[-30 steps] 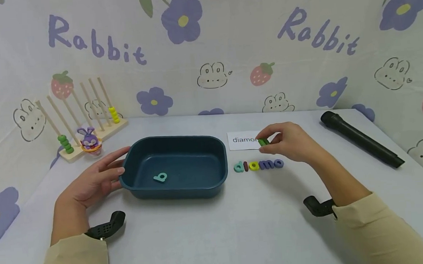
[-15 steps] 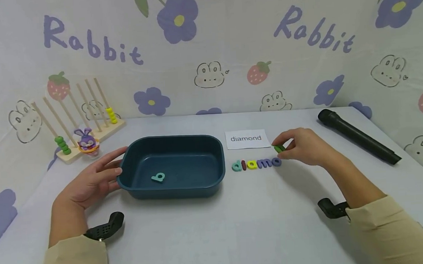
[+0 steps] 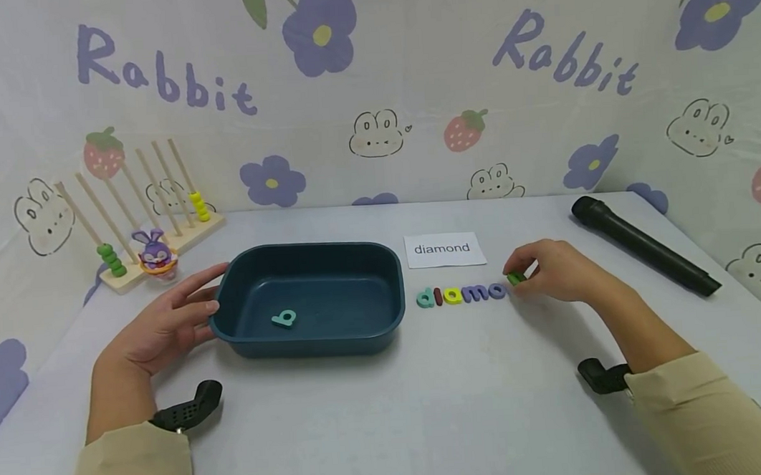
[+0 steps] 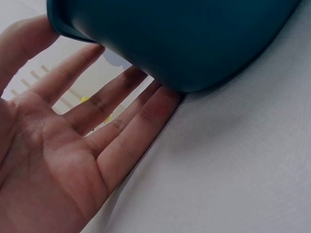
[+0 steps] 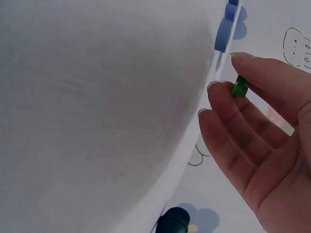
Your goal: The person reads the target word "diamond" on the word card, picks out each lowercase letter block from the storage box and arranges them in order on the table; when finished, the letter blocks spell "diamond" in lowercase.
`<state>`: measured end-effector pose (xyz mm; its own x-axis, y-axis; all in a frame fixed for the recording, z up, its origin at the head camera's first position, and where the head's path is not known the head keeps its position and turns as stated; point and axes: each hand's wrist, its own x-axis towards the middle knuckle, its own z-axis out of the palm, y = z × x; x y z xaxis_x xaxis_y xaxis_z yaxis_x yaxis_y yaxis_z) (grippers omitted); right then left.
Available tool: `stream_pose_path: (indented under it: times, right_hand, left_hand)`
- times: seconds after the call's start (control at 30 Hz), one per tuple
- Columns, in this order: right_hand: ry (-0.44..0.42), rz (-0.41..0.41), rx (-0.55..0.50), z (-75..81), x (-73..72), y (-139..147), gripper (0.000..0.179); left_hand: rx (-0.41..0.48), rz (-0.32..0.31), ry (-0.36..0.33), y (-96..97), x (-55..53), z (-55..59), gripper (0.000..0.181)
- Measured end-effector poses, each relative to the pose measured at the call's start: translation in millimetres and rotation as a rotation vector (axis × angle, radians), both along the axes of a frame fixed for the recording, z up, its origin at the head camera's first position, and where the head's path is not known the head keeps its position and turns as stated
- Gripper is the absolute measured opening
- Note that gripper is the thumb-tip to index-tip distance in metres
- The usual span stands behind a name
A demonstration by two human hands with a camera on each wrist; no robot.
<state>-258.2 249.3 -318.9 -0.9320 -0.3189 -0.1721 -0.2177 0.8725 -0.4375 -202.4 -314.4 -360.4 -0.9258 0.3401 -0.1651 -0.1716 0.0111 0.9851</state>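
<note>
My left hand (image 3: 159, 324) rests against the left end of a dark teal tray (image 3: 322, 347), fingers extended along its outer wall. The left wrist view shows the thumb at the rim and the fingertips touching the wall (image 4: 160, 53). In the tray lies a light green toy letter (image 3: 284, 318). My right hand (image 3: 553, 271) pinches a green toy letter (image 3: 516, 278) between thumb and fingers, just right of the purple "o" (image 3: 497, 291); its shape is mostly hidden. A row of coloured letters reads "diamo", starting with a teal "d" (image 3: 425, 297).
Above the row lies a white card (image 3: 446, 250) printed "diamond". A black microphone-like stick (image 3: 646, 245) lies at the right. A wooden bead rack (image 3: 193, 231) and a purple rabbit figure (image 3: 155, 255) stand at the back left. A patterned cloth hangs behind the table.
My right hand has moved right and down with the green letter, from over the card to the right end of the letter row. The card's word is uncovered. My left hand stays at the tray.
</note>
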Motion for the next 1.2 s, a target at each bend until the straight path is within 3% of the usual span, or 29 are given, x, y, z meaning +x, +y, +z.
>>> stream_pose_path:
  times: [0.5,1.2]
  right_hand:
    - [-0.133,-0.024,-0.027,-12.7,-9.9,7.3,0.033]
    - [-0.174,-0.045,-0.06,-12.8,-9.5,9.2,0.033]
  left_hand:
    - [0.006,0.005,-0.007,0.7,-2.1,-1.1,0.063]
    - [0.026,0.018,-0.029,0.3,-0.3,-1.0,0.064]
